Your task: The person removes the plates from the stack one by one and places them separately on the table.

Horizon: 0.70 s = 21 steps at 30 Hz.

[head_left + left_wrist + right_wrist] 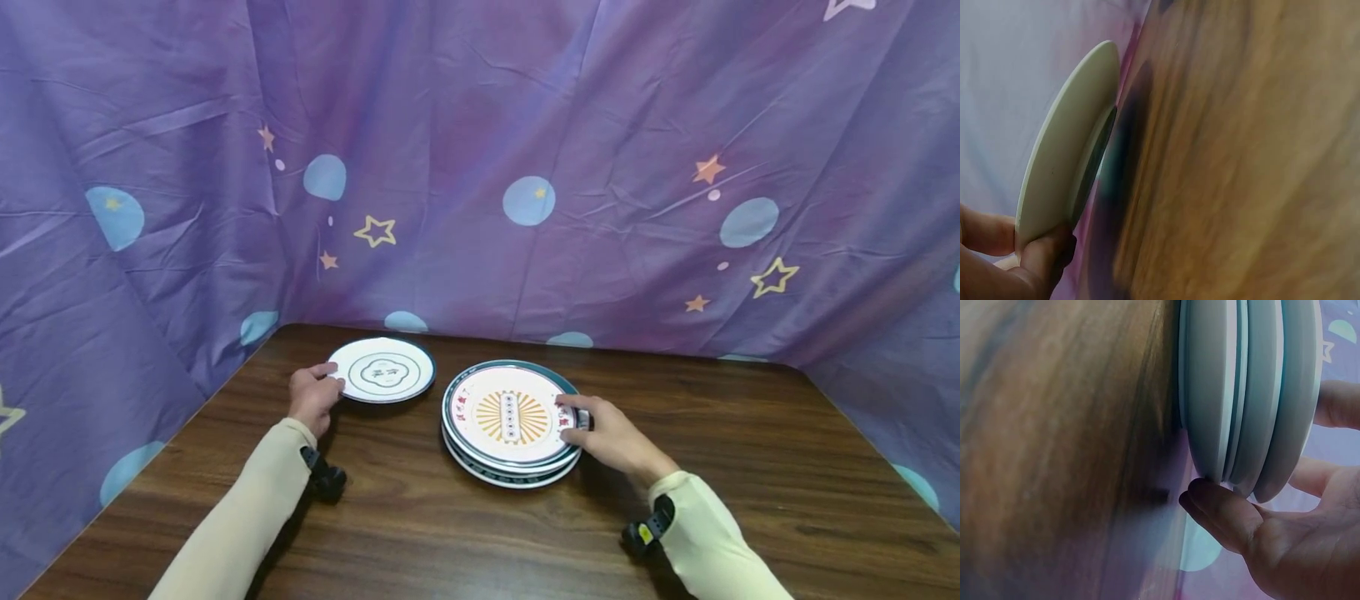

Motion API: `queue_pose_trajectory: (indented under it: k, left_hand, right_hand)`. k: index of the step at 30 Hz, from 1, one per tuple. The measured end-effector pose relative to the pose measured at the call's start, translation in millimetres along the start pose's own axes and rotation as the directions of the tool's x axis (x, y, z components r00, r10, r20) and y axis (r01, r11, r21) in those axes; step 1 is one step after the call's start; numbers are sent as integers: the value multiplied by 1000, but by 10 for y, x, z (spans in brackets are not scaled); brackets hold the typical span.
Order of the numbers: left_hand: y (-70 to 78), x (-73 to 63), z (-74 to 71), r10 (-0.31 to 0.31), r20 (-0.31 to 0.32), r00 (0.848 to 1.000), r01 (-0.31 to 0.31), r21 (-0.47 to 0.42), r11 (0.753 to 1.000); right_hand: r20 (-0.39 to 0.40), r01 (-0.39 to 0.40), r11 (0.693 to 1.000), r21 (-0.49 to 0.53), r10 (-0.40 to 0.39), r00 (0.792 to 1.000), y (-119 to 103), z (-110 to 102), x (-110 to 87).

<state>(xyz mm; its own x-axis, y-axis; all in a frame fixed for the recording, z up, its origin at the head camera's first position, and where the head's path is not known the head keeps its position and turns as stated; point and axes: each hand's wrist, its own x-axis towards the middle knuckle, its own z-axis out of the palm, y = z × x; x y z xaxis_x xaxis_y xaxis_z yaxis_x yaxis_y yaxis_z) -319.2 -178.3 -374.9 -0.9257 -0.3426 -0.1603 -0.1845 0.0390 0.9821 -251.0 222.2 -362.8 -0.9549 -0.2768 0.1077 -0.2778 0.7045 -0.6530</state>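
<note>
A white plate with a dark rim and a printed emblem (384, 372) is at the back left in the head view. My left hand (312, 397) pinches its left edge. In the left wrist view, the plate's pale underside (1063, 159) shows a narrow gap from the tabletop. To the right stands a stack of plates (491, 404), the top one bearing an orange sunburst and red characters. My right hand (611, 435) holds the stack's right edge, with fingertips over the top plate. In the right wrist view, other fingers (1225, 509) touch the rims lower down.
Both plates and stack are over a dark wood-grain table (420, 533). A purple curtain (450, 150) with stars and blue circles hangs behind and along both sides. Each wrist carries a black strapped camera, such as the left wrist camera (326, 479).
</note>
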Motion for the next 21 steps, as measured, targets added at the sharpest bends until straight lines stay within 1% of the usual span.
queue_pose_trajectory:
  k: [3, 7, 12, 16, 21]
  left_hand:
    - [2, 69, -31, -25, -27, 999, 24, -48, 999]
    - [-18, 132, -64, -27, -54, 998, 22, -98, 995]
    - [-38, 174, -60, -17, -75, 997, 8, -118, 993]
    - [-37, 206, -24, -9, -91, 996, 0, -90, 996]
    - [-44, 255, -8, -7, -90, 996, 4, -35, 999]
  right_hand:
    - [1, 2, 1000, -5, -2, 1000, -5, 0, 4]
    - [-6, 6, 1000, 4, -6, 1000, 0, 12, 13]
    - [-12, -5, 1000, 8, 5, 1000, -12, 6, 7]
    - [-12, -25, 1000, 12, 25, 1000, -19, -5, -1]
    - [7, -51, 999, 16, 51, 999, -17, -9, -8]
